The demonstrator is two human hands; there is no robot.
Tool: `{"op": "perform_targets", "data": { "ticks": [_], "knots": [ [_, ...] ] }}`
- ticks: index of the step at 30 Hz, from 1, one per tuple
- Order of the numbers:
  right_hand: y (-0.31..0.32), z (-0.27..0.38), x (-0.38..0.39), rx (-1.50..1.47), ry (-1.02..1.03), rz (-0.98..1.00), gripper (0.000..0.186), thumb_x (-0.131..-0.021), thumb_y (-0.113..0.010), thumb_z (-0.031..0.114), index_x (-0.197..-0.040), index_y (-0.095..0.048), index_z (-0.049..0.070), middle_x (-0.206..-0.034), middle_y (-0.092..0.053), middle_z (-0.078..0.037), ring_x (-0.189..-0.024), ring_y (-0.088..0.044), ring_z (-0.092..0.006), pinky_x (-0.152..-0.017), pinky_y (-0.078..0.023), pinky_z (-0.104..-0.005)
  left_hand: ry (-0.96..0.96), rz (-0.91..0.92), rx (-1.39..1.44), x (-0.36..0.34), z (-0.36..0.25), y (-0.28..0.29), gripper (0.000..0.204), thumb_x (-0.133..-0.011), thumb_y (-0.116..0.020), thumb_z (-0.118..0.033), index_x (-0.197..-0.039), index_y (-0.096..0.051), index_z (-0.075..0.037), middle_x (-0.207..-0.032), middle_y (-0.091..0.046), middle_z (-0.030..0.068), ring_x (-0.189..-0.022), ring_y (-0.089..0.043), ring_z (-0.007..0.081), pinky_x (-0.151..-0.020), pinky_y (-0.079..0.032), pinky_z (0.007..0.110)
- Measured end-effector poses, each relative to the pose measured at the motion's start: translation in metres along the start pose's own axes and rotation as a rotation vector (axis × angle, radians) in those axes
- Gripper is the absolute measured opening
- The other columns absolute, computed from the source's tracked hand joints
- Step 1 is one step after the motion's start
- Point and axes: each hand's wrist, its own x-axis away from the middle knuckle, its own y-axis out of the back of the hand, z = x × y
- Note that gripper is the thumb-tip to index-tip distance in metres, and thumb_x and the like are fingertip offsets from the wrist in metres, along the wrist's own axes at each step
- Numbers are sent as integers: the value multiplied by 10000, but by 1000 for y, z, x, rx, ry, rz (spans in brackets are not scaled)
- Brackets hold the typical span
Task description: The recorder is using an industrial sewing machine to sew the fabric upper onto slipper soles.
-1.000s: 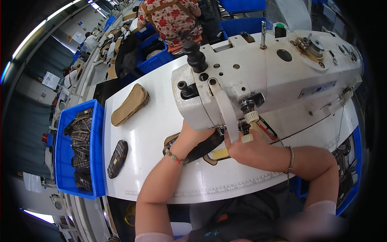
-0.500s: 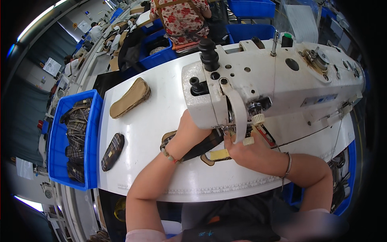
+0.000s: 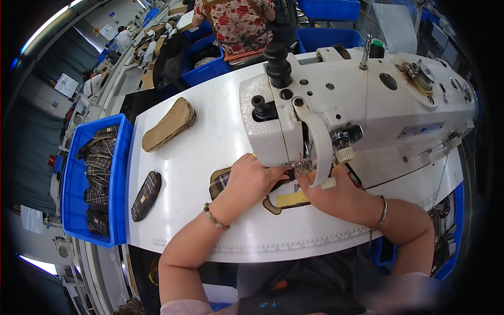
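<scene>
Right under the sewing machine [image 3: 362, 110] head, the left hand [image 3: 252, 178] presses flat on a plaid piece [image 3: 219, 182]. Beside it the right hand [image 3: 328, 191] holds the same piece down, fingers together.

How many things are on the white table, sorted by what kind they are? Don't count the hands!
White sewing machine: 1
Plaid piece being sewn, under both hands: 1
Plaid piece lying loose: 1
Tan stack of sole-shaped pieces: 1
Total: 4
The blue bin of plaid pieces hangs beside the table, so it is not counted.

The white table [image 3: 210, 152] carries a sewing machine [image 3: 367, 105], tan sole stack [image 3: 169, 124], plaid piece [image 3: 145, 195] and the workpiece [image 3: 286, 199].
</scene>
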Motion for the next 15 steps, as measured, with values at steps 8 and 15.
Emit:
{"op": "perform_targets", "data": {
  "ticks": [8,15],
  "knots": [
    [5,-10,-10,-1027,-358,-532,170,-860,-675,144,-807,-678,-18,-654,-646,-180,-603,-645,-372,-549,-515,-427,7,-11,49,1,10,-2,199,-813,-757,-303,-968,-791,-182,-830,-715,28,-782,-669,244,-704,-526,362],
    [-11,-1,-10,-998,-286,-587,172,-905,-623,125,-782,-652,8,-619,-624,-148,-562,-648,-327,-485,-498,-421,-7,-19,54,-1,8,-3,220,-821,-751,-333,-992,-793,-201,-852,-723,19,-786,-669,238,-701,-519,368]
  ]
}}
